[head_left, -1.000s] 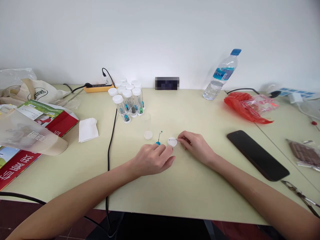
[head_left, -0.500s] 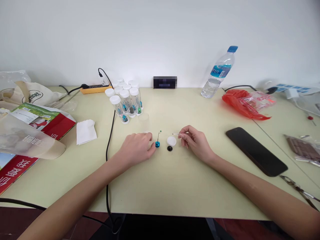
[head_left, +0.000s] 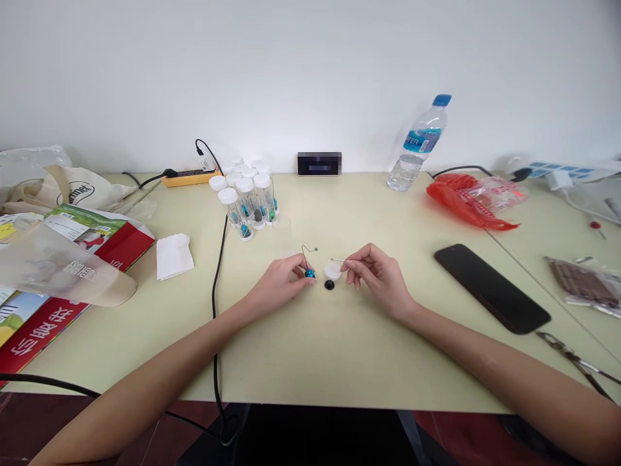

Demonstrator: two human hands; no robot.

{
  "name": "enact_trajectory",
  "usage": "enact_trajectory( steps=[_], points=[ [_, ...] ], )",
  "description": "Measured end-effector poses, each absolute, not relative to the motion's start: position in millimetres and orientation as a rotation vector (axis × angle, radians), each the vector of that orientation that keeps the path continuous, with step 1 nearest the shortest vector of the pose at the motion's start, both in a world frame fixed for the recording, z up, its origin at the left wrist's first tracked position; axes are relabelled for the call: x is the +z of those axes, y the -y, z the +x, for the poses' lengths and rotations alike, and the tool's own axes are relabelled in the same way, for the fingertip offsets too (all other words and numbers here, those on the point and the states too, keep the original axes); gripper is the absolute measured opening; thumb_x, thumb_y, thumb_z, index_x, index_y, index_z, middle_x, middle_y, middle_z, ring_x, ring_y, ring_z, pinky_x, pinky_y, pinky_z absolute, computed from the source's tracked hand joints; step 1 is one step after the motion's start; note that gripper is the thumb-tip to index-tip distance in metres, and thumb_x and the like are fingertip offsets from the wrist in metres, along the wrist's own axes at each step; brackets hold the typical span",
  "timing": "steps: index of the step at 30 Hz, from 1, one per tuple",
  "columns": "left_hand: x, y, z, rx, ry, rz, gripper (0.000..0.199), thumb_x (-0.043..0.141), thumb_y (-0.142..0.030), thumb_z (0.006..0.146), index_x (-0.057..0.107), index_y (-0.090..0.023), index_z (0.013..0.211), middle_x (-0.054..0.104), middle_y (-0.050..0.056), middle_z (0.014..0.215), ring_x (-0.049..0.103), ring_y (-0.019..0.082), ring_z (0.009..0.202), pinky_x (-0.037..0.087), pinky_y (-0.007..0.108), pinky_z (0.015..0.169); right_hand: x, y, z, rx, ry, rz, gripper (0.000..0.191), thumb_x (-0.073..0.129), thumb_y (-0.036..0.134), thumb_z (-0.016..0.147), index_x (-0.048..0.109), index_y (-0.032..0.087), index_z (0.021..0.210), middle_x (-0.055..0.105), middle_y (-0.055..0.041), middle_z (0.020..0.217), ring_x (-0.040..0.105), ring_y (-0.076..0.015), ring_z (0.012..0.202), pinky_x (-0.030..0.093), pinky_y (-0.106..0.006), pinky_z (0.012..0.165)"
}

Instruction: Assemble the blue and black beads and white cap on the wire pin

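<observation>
A small blue piece sits just left of the white round cap, which serves as the landmark here. The left hand holds it with thumb and fingertips drawn together around its side. It looks light and hard, probably metal or glossy plastic, so its smooth side may slip a little; the body is the sensible place to hold it. The thin wire rising from it seems springy and easy to bend, and is better left ungripped.

The blue piece is squat, rounded and shiny. Its wire stands up, kinks near the top and runs toward the cap side, ending in a tiny green bead.

Right of the cap, the right hand pinches a thin pale stick whose free end reaches over the cap's far edge; whether they touch, I cannot tell. A glossy black disc lies at the cap's near edge.

Beyond the cap and to its left stands a cluster of white-capped clear tubes with coloured pieces inside. Well right of the cap lies a dark phone; beyond it to the right stands a water bottle.
</observation>
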State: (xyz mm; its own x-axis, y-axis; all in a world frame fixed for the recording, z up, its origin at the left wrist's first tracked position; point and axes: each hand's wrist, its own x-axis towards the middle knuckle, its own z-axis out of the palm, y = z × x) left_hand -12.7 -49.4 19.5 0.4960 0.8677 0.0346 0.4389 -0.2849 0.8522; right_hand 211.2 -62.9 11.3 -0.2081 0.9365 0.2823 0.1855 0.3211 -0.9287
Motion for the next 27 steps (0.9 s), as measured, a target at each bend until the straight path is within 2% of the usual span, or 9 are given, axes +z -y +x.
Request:
enact_trajectory(
  steps=[2, 5, 9, 12, 18, 23, 27],
  points=[
    [19.9, 50.2, -10.6, 0.633, -0.949, 1.701, 0.017, 0.055, -0.03, 0.082, 0.055, -0.019, 0.093, 0.06, 0.004, 0.087, 0.058, 0.016, 0.076, 0.051, 0.026, 0.055, 11.4, 66.2, 210.3, 0.956, 1.648, -1.007, 0.017, 0.053, 0.035, 0.09, 0.052, 0.019, 0.084, 0.061, -0.0002, 0.064, 0.057, -0.0122, 0.055, 0.047, -0.026, 0.05],
    [22.3, 51.6, -7.8, 0.618, -0.795, 1.544, 0.02, 0.056, -0.03, 0.082, 0.056, -0.016, 0.096, 0.061, 0.007, 0.095, 0.058, 0.016, 0.081, 0.054, 0.03, 0.065, 10.8, 70.9, 209.0, 0.903, 1.705, -0.955, 0.015, 0.053, 0.033, 0.09, 0.054, 0.019, 0.086, 0.061, -0.0012, 0.069, 0.058, -0.0124, 0.057, 0.049, -0.027, 0.051],
    [29.2, 53.3, -6.4, 0.644, -0.718, 1.472, 0.026, 0.054, -0.029, 0.084, 0.058, -0.014, 0.104, 0.062, 0.011, 0.103, 0.059, 0.014, 0.081, 0.051, 0.033, 0.077, 10.3, 75.5, 207.4, 0.861, 1.775, -0.922, 0.014, 0.053, 0.033, 0.09, 0.055, 0.019, 0.087, 0.062, -0.0024, 0.075, 0.059, -0.0123, 0.059, 0.052, -0.027, 0.052],
    [32.3, 54.2, -6.7, 0.666, -0.709, 1.466, 0.026, 0.053, -0.028, 0.085, 0.059, -0.015, 0.107, 0.063, 0.011, 0.104, 0.056, 0.011, 0.073, 0.049, 0.028, 0.073, 10.5, 76.7, 207.3, 0.844, 1.797, -0.925, 0.015, 0.052, 0.034, 0.09, 0.055, 0.019, 0.086, 0.062, -0.0028, 0.075, 0.058, -0.0122, 0.059, 0.052, -0.028, 0.052],
    [25.8, 53.8, -6.3, 0.689, -0.729, 1.332, 0.019, 0.064, -0.026, 0.074, 0.06, -0.015, 0.09, 0.062, 0.005, 0.086, 0.048, 0.007, 0.054, 0.043, 0.021, 0.048, 9.8, 76.1, 208.7, 0.82, 1.815, -0.91, 0.012, 0.052, 0.031, 0.091, 0.054, 0.02, 0.088, 0.062, -0.0038, 0.079, 0.06, -0.0127, 0.06, 0.054, -0.029, 0.053],
    [22.2, 53.1, -6.4, 0.722, -0.812, 1.34, 0.032, 0.068, -0.029, 0.071, 0.065, -0.016, 0.1, 0.06, 0.003, 0.08, 0.049, 0.007, 0.055, 0.046, 0.024, 0.055, 10.6, 77.0, 208.9, 0.788, 1.861, -0.911, 0.013, 0.049, 0.033, 0.092, 0.054, 0.021, 0.089, 0.063, -0.0042, 0.081, 0.061, -0.0134, 0.062, 0.055, -0.03, 0.054],
    [19.0, 51.6, -6.9, 0.749, -0.843, 1.332, 0.039, 0.066, -0.031, 0.074, 0.064, -0.018, 0.111, 0.063, 0.007, 0.094, 0.046, 0.007, 0.059, 0.045, 0.023, 0.057, 12.0, 77.3, 208.9, 0.792, 1.87, -0.911, 0.013, 0.049, 0.032, 0.092, 0.054, 0.021, 0.089, 0.063, -0.0042, 0.083, 0.062, -0.0133, 0.062, 0.057, -0.03, 0.056]
  ],
)
